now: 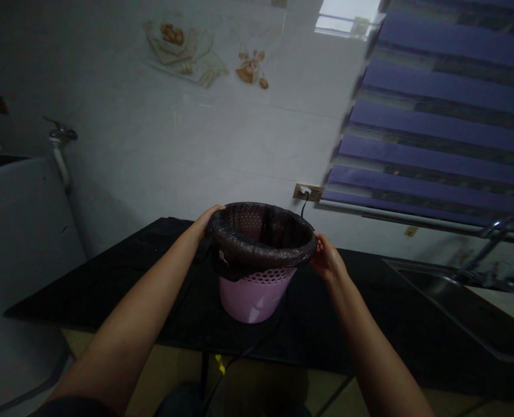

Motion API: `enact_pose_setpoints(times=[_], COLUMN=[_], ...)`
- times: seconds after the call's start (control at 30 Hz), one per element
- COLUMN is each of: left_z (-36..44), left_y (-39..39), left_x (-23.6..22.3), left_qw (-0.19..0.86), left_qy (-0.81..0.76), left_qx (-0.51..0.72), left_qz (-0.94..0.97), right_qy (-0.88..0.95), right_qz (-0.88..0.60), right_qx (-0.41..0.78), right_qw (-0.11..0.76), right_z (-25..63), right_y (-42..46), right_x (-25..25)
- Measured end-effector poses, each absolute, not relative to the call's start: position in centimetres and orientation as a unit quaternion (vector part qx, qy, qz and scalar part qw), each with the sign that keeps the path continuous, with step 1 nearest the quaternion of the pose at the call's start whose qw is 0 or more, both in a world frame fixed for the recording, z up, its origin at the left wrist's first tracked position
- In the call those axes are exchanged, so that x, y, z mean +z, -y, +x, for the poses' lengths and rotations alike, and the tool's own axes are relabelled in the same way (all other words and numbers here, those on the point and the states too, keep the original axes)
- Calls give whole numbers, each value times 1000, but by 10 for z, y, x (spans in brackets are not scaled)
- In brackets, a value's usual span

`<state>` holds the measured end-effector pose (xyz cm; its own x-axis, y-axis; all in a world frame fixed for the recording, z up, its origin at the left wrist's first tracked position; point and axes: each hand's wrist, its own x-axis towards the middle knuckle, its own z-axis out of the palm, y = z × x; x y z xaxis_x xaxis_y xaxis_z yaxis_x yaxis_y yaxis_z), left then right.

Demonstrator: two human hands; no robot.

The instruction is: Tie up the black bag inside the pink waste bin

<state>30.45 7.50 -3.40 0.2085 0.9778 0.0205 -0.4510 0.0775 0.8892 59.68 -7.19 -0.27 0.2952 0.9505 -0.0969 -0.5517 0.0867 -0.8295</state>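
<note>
A pink perforated plastic waste basket is held up in front of me, its lower body solid and its upper band latticed. A black plastic bin bag lines it, with the bag's top rolled over the rim and a loose flap hanging at the front left. My left hand grips the rim on the far left side. My right hand holds the opposite side, its fingers pressed against the folded bag. The basket's base appears to be near the black countertop, though I cannot tell whether they touch.
A black countertop spans the view, with a steel sink and faucet at right. A black cable runs down from a wall socket. A purple striped blind covers the right wall. A wall tap stands at left.
</note>
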Motion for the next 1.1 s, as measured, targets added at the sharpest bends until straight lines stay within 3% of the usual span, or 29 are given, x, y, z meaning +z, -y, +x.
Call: enact_pose_setpoints(times=[0.47, 1.1], left_z=[308, 302], left_y=[-67, -37], left_x=[-32, -35], left_qw=[703, 635], left_qy=[-300, -323], left_qx=[513, 584], left_qz=[390, 390], right_qy=[255, 260], right_qz=[-403, -399], right_qx=[540, 529], right_qw=[694, 703], right_z=[598, 593], right_y=[70, 78], right_x=[-7, -3])
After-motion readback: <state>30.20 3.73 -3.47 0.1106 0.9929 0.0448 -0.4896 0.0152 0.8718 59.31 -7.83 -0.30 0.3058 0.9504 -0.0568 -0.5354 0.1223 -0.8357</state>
